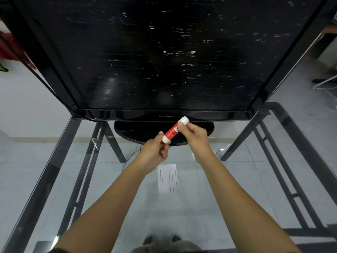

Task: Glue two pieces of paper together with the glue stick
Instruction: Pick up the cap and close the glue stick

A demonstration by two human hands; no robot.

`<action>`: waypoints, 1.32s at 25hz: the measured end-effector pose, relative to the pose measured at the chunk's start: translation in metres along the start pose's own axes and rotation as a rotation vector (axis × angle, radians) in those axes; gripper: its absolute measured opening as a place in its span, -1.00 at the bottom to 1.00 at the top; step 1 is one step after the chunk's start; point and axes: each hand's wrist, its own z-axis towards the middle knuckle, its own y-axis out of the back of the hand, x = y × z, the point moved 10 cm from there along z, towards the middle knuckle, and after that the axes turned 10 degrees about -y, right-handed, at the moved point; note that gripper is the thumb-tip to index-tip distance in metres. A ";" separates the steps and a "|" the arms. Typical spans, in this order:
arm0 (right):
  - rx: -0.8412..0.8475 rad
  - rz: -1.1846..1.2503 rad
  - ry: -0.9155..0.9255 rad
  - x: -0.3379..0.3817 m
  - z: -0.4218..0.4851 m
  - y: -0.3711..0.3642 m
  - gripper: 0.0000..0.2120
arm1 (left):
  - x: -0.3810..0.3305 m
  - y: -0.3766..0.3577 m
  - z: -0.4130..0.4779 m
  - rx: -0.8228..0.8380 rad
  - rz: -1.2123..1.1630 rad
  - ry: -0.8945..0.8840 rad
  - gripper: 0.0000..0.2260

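Glue stick (175, 130): pinched at its lower end by left grip (156, 149), upper end by right grip (195, 136); paper (167, 178) lay flat on glass tabletop (237, 179) beneath

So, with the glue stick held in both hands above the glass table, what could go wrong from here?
1. The glue stick is pinched only at its ends by the left hand and right hand; if the cap comes off suddenly, it may drop onto the glass table.
2. Only one paper is visible, lying loose on smooth glass; it may slide while glue is applied.
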 end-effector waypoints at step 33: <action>0.017 -0.043 0.049 0.005 0.005 -0.001 -0.83 | -0.037 -0.012 -0.015 0.019 0.350 -0.320 -0.62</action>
